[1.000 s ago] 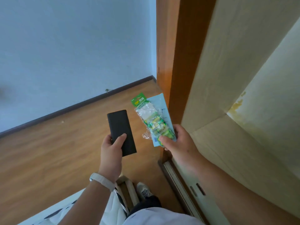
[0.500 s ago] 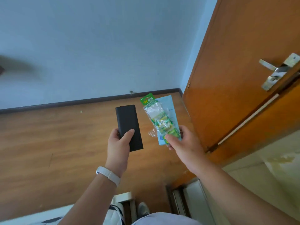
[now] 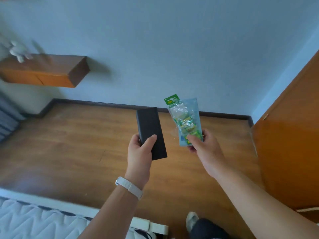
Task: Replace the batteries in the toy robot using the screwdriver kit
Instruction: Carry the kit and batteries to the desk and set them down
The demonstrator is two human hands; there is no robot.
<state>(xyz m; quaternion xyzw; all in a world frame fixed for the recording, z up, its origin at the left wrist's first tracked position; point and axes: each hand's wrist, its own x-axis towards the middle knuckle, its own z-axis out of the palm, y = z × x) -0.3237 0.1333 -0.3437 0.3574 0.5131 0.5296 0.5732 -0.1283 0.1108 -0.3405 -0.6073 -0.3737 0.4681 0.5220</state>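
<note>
Left hand (image 3: 139, 152) — fingers curled round the lower half of a flat black case (image 3: 150, 125), thumb (image 3: 150, 140) laid across its face. The case is closed and held upright; its contents are unseen. White wristband (image 3: 129, 187) on that wrist.

Right hand (image 3: 205, 149) — thumb and fingers pinch the lower end of a clear battery pack (image 3: 185, 121), just right of the case and apart from it. Pack: green header card on top, green-and-yellow cells inside the plastic, count hard to make out. A pale blue packet (image 3: 193, 107) sits flat behind the pack in the same pinch, print illegible.

Cut off or blurred:
- Pale plush toy (image 3: 18, 50), far up-left of the case, smeared by motion, on a wall-hung wooden cabinet (image 3: 44, 71).
- Quilted mattress (image 3: 34, 221), lower left of the case, cut by the frame edge.
- Shoe (image 3: 191, 219), below the case, partly hidden by a dark trouser leg.

Room: wood-plank floor (image 3: 69, 144) beneath the case, dark skirting (image 3: 103, 103) behind it, pale blue wall (image 3: 155, 49) above, orange-brown door (image 3: 290, 144) to its right.
</note>
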